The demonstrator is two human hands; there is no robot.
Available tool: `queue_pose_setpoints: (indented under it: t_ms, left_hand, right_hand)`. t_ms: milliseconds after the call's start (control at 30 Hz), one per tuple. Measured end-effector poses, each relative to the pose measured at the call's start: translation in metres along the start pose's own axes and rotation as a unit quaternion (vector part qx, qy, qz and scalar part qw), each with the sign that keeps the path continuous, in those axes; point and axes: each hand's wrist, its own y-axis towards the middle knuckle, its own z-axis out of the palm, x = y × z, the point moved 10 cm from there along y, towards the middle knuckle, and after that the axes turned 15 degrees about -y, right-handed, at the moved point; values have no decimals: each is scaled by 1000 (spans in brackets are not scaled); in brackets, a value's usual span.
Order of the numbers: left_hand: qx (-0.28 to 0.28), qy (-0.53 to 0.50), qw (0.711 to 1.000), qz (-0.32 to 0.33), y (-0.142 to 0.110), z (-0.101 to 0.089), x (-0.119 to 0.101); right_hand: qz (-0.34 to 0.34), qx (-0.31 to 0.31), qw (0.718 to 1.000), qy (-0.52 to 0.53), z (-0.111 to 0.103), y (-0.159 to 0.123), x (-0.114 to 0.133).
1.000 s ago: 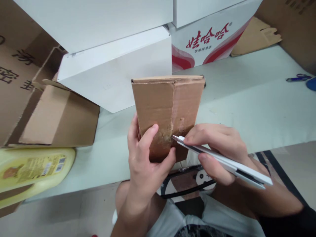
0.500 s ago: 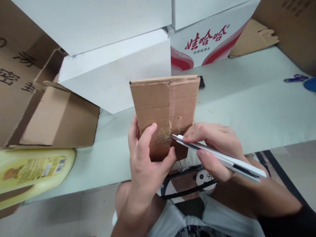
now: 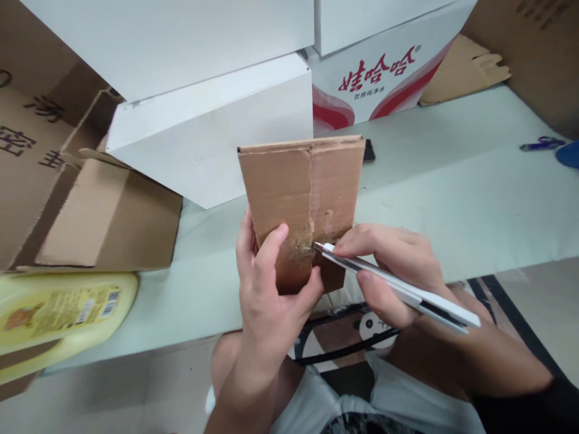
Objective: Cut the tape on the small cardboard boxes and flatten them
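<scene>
My left hand point(image 3: 266, 283) is closed around the lower left of a small brown cardboard box point(image 3: 284, 187), its thumb on the lower edge and one finger on the front face. The box is tilted up toward me, with a seam down its middle and a scuffed patch low on that face. In my right hand point(image 3: 398, 265) is a slim white utility knife point(image 3: 407, 289), gripped between thumb and fingers. Its narrow metal tip rests at the scuffed patch beside the seam; how deep it reaches, I cannot tell.
White boxes point(image 3: 217, 132) and a red-and-white carton point(image 3: 384, 78) stand behind. On the left are an open cardboard carton point(image 3: 136, 211) and a yellow bottle point(image 3: 67, 313). A dark phone-like object point(image 3: 370, 150) and a purple item point(image 3: 543, 144) lie on the pale table point(image 3: 474, 199).
The utility knife and my right hand have shifted slightly left and up, and the knife's rear end has moved left. My left hand and the box have barely moved.
</scene>
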Motion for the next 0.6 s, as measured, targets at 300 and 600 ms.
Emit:
queue_pose_setpoints:
  t_ms: [300,600]
  left_hand:
    - [10,-8,1000,-10,1,1,3]
    - [7,-8,1000,13,1,1,0]
  right_hand:
    - [-4,24,999,48,-1,0,-6]
    - [7,25,999,46,2,0,-7]
